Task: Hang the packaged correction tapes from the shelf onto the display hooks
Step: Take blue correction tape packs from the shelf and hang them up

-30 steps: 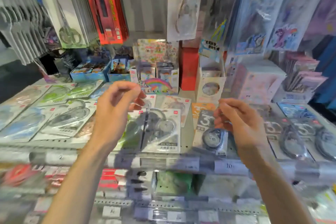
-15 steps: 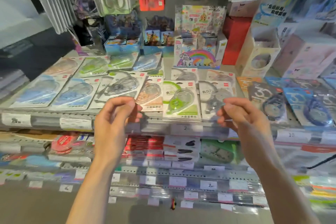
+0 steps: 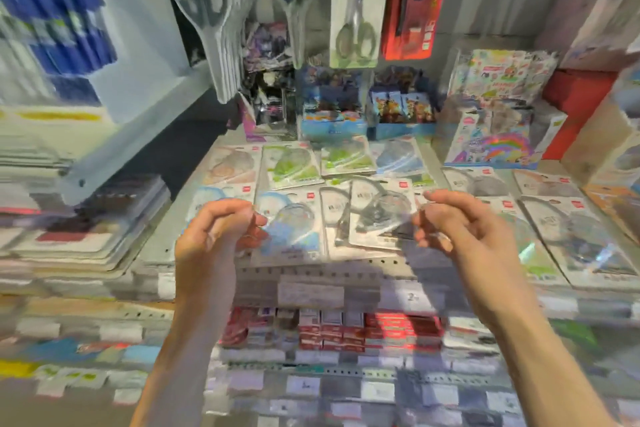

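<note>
Packaged correction tapes (image 3: 294,225), flat card-backed blister packs in blue, green, grey and peach, lie in overlapping rows on the grey metal shelf (image 3: 325,274). The left hand (image 3: 211,239) hovers above the blue packs at the front edge, fingers curled toward the thumb. The right hand (image 3: 464,236) hovers above the grey packs, fingers likewise curled. A faint transparent film appears to stretch between the two hands, but motion blur prevents confirming whether either one pinches it. Scissors in white card packaging (image 3: 355,3) hang above the rear of the shelf. Red boxes (image 3: 332,329) fill the tier below.
</note>
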{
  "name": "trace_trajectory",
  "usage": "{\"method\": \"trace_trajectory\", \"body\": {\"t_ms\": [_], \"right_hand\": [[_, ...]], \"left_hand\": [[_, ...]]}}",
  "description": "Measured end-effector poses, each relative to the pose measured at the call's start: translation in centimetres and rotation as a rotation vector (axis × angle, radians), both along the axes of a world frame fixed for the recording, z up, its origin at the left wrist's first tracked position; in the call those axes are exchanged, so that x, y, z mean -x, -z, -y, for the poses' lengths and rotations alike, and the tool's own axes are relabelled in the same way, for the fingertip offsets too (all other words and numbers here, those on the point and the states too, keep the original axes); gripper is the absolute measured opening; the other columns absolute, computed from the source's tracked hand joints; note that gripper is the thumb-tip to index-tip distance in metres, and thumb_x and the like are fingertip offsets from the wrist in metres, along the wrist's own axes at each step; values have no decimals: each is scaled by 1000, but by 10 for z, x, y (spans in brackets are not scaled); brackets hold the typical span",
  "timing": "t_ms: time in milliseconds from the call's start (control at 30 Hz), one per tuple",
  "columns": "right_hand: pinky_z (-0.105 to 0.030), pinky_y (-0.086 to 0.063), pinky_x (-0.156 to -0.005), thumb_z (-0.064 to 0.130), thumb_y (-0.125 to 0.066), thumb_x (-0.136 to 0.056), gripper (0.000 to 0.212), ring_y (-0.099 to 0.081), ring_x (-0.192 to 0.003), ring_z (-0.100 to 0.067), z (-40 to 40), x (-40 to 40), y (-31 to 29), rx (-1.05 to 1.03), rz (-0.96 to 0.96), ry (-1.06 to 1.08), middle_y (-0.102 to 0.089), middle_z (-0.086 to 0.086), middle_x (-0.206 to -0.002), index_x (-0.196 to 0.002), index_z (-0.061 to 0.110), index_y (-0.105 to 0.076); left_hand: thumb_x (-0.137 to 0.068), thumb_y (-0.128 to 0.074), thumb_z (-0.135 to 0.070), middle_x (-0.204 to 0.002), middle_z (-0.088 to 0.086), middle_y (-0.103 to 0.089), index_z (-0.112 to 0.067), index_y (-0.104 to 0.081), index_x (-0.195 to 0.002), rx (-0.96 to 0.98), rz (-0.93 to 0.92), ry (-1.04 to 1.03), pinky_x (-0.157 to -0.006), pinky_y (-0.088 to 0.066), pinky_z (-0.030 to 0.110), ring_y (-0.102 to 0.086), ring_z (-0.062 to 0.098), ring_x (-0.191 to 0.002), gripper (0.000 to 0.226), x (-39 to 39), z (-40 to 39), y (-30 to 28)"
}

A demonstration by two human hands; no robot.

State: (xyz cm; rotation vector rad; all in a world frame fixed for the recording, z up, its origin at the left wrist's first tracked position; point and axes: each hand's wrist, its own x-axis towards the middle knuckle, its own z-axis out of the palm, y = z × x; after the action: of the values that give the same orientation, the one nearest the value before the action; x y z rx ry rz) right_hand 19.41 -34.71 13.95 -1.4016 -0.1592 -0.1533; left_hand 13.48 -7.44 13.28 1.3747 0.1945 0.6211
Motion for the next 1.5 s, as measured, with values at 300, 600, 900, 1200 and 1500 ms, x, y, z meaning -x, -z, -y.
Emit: {"method": "trace_trajectory", "body": {"t_ms": [300, 600, 900, 1200, 1500], "right_hand": [[-19, -58, -68, 5, -65, -97, 16, -72, -72, -12, -81, -81, -16, 81, 19, -141, -78, -11, -88, -110, 11, -72], [-26, -56, -71, 11, -68, -97, 10, -69, -75, -13, -142, -151, -18, 316, -47, -305, -75, -9, -91, -98, 21, -72], [-26, -57, -80, 30, -70, -96, 11, -74, -82, -7, -164, -166, 0, 596, -47, -367, -76, 9, -88, -106, 26, -70], [-49, -58, -93, 35, -71, -93, 16, -74, -90, -16, -183, -168, 6, 622, -71, -380, -74, 17, -85, -108, 30, -69], [-23, -58, -89, 44, -72, -94, 42, -74, -95, 1, -215, -178, -11, 412, -165, -327, -75, 9, -110, -128, 22, -60]], "left_hand": [[-93, -63, -4, -77, -2, -74, -15, -71, -87, -101, -35, -4, -65, -58, 19, -70, 8, -69, 15, -68, -69, -17], [-88, -71, -26, -87, -16, -71, -33, -66, -93, -594, -395, -37, -69, -51, 21, -66, 2, -81, 10, -163, -134, -5], [-70, -76, -71, -122, -7, -52, -29, -62, -128, -1157, -677, 160, -105, -42, 35, -45, 17, -126, 73, -212, -155, 17], [-76, -80, -56, -132, -4, -51, -25, -60, -131, -1126, -512, -34, -91, -43, 32, -50, 16, -121, 67, -212, -156, 20], [-77, -88, -41, -117, 2, -57, -12, -64, -128, -958, -111, 50, -90, -52, 39, -59, 17, -103, 64, -197, -135, -6]]}}
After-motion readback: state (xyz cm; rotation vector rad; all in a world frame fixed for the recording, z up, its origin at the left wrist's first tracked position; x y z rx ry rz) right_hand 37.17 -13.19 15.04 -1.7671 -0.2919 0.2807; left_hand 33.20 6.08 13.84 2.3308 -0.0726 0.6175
